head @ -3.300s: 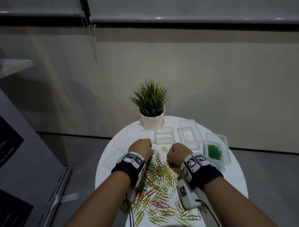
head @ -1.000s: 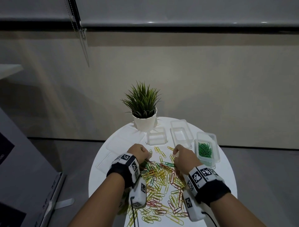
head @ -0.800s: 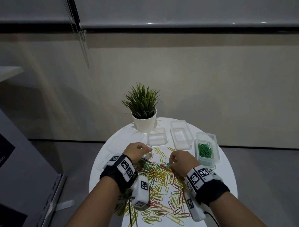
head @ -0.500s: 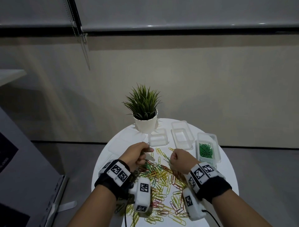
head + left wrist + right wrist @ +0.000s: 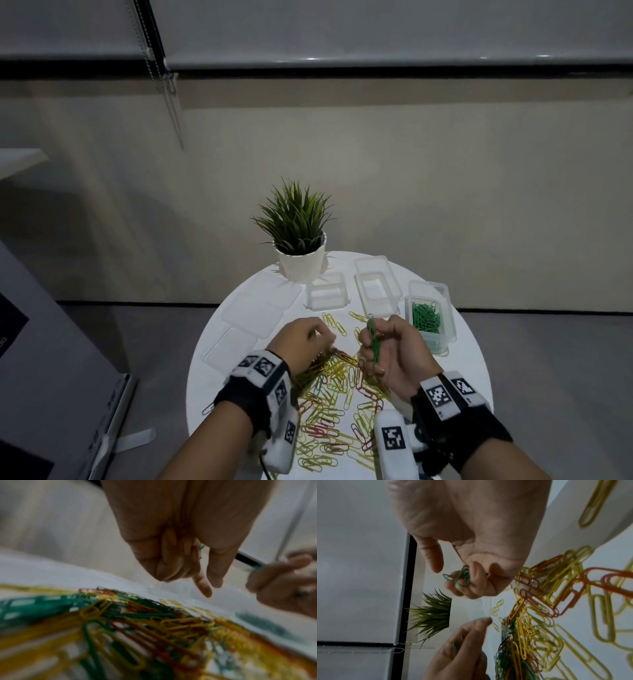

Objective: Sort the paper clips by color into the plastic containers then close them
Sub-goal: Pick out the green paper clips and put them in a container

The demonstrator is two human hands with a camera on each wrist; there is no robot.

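Head view shows a round white bench (image 5: 459, 349) with a loose pile of paper clips (image 5: 335, 404) in yellow, red and green spread just in front of the potted plant (image 5: 296, 236). The right hand (image 5: 390, 349) is lifted above the pile's far edge, its fingers curled round a small bunch of green clips (image 5: 374, 339). The left hand (image 5: 305, 342), on the pile's far left edge, pinches a few green clips between curled fingers, as the left wrist view shows. Right of the plant stand three clear plastic containers: two with nothing in them (image 5: 327, 295) (image 5: 376, 287) and, farthest from it, one holding sorted green clips (image 5: 426, 317). Left of the plant lie clear lids (image 5: 253, 311) flat on the bench.
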